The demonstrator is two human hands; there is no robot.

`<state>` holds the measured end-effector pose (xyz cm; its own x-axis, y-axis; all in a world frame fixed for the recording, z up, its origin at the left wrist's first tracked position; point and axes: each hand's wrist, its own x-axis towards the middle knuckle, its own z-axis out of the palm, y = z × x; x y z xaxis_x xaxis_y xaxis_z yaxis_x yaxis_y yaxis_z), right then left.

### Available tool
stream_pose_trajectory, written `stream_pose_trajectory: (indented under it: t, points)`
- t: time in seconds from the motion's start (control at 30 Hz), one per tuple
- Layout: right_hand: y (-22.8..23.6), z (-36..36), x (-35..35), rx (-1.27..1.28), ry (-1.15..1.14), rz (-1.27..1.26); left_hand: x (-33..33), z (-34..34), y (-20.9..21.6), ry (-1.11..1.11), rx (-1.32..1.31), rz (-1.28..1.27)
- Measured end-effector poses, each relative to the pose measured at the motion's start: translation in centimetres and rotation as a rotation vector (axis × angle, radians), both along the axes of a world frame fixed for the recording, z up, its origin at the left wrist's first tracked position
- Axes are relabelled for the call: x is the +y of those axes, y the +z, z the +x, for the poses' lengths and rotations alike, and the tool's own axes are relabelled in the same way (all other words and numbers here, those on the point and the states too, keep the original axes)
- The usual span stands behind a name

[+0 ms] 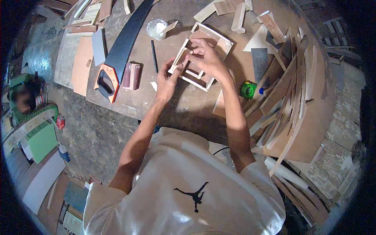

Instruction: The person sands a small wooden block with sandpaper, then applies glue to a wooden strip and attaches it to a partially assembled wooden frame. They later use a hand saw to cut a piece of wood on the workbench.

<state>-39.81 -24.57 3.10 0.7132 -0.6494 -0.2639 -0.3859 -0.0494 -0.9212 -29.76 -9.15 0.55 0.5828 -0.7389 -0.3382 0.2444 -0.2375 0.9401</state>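
Note:
A small rectangular wooden frame (196,84) with thin inner dividers sits tilted to my view on the workbench. My left hand (167,83) grips its left corner, thumb on the near side and fingers behind. Over the top of the frame bends my right hand (210,62), its fingers curled onto the frame's inner pieces, thumb towards the left hand. The fingertips partly cover a pale wood strip between the hands. Left of the frame lie a black pencil-like stick (154,56) and a reddish wood block (132,76). A clear tub of white paste (156,29) holds a wooden scrap.
A handsaw (124,37) with an orange and black handle lies to the left. A green tape measure (248,90) sits right of my right forearm. Long wood strips (288,92) pile up along the right, and offcuts (239,17) lie along the back.

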Motion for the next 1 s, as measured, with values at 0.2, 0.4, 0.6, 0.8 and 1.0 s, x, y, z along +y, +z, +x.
stream_pose_trajectory:
  t: [0.2, 0.4, 0.6, 0.8, 1.0]
  points:
    - [0.2, 0.0, 0.0, 0.020, 0.018, -0.054, 0.1, 0.1, 0.3, -0.016, 0.003, 0.047]
    - [0.7, 0.1, 0.1, 0.045, 0.019, -0.021, 0.1, 0.1, -0.2, -0.004, 0.008, 0.010]
    - [-1.1, -0.2, -0.1, -0.007, 0.013, -0.022, 0.0, 0.0, -0.4, 0.007, 0.007, -0.012]
    - [-0.5, -0.1, -0.3, 0.043, 0.014, 0.037, 0.0, 0.0, -0.2, -0.003, -0.002, -0.010]
    - [-0.5, -0.1, -0.2, 0.019, 0.023, -0.011, 0.0, -0.1, -0.4, 0.005, -0.015, -0.016]
